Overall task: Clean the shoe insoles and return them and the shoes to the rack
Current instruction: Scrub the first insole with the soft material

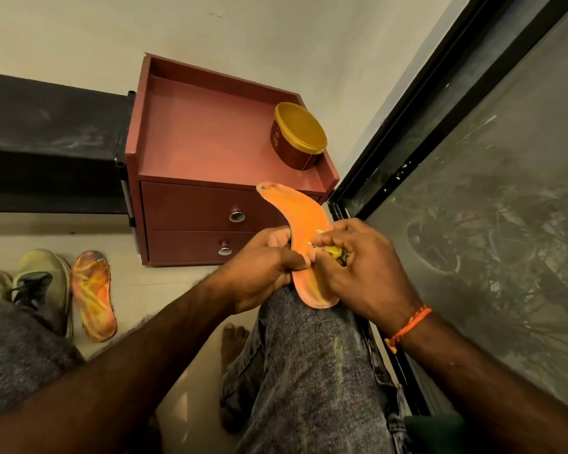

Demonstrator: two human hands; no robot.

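Note:
An orange insole (304,221) stands bent over my right knee, its heel end resting on the grey jeans. My left hand (263,267) grips its left edge near the middle. My right hand (358,267) curls around a small yellow scrub pad (333,251) and presses it against the insole's face. A second orange insole (94,294) lies flat on the floor at the left. Beside it stand two pale green shoes (43,283) with dark laces. The dark shoe rack (46,142) runs along the wall at the left.
A maroon two-drawer cabinet (204,204) stands ahead against the wall, with a round tub with a yellow lid (297,136) on its top. A black-framed glass door (473,158) fills the right side. My bare foot (233,342) rests on the tiled floor.

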